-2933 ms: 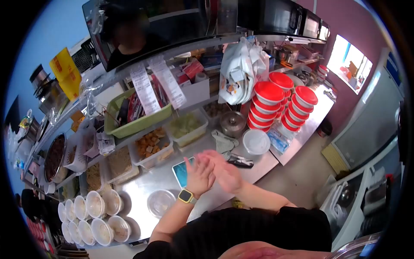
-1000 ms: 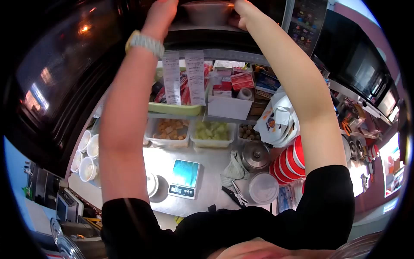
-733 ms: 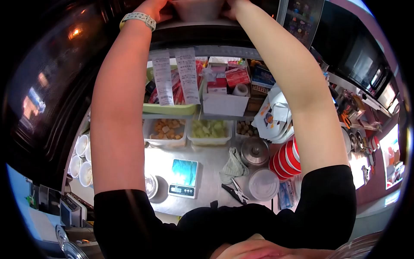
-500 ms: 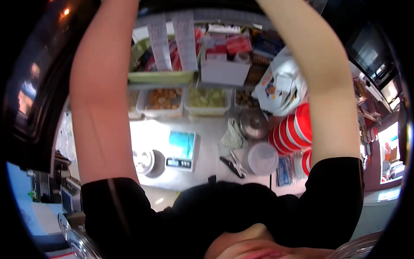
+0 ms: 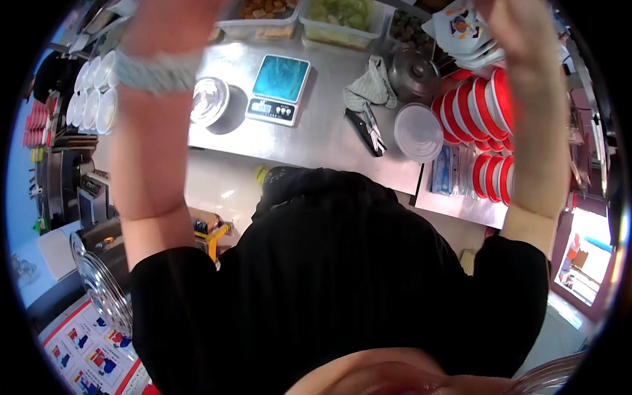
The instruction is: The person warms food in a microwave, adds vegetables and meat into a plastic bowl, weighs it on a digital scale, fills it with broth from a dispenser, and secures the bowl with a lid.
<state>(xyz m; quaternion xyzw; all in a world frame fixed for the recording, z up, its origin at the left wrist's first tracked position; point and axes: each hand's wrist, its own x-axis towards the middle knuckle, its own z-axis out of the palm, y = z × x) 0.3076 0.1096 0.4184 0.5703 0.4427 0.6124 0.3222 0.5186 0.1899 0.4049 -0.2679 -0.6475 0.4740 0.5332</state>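
Note:
Both my arms reach up past the top edge of the head view. My left hand (image 5: 172, 25) is blurred above a pale band (image 5: 158, 71) at the wrist, and its fingers lie outside the frame. On the right, my right hand (image 5: 517, 21) is smeared too, with fingers cut off, near a stack of white printed packaging (image 5: 457, 29). Between the arms, a digital scale (image 5: 280, 82) with a blue-topped plate stands on the steel table (image 5: 263, 141). A shiny round metal container (image 5: 209, 102) sits beside it, close to my left forearm.
Food tubs (image 5: 345, 29) line the table's back. A grey cloth (image 5: 372, 82), a lidded metal pot (image 5: 413, 74), a black-handled tool (image 5: 365, 131) and a clear round lid (image 5: 419, 133) lie right of the scale. Red-and-white stacked containers (image 5: 471, 112) stand farther right. White cups (image 5: 92, 95) are at left.
The view has tipped downward, so the table now appears higher and the back shelf is out of frame. My wrists and parts of my hands have come into view at the top.

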